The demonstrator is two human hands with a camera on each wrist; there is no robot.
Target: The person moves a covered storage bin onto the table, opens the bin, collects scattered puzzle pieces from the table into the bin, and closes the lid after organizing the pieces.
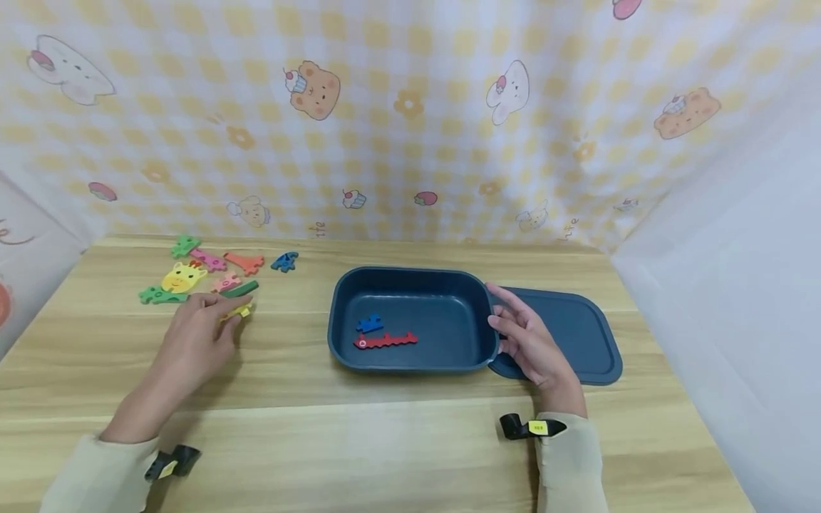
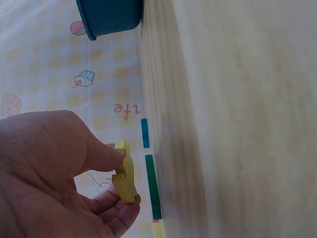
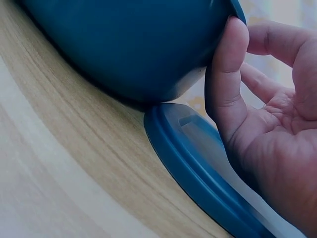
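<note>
My left hand point(image 1: 204, 324) pinches a small yellow puzzle piece point(image 2: 126, 173) between thumb and fingers, beside a green strip-shaped piece point(image 1: 240, 289). Around it lie a yellow giraffe-head piece point(image 1: 182, 278), green pieces point(image 1: 160, 294), a pink piece point(image 1: 210, 260), an orange piece point(image 1: 246, 262) and a blue piece point(image 1: 285, 261). My right hand point(image 1: 526, 335) holds the right end of a dark blue box point(image 1: 410, 368), its thumb at the rim. Inside the box, on its floor, are a blue piece point(image 1: 369, 324) and a long red piece point(image 1: 386, 341).
The box's dark blue lid point(image 1: 580, 338) lies flat on the wooden table point(image 1: 359, 449), to the right of the box and partly behind my right hand. A checked cloth point(image 1: 410, 142) with cartoon prints hangs along the table's back edge.
</note>
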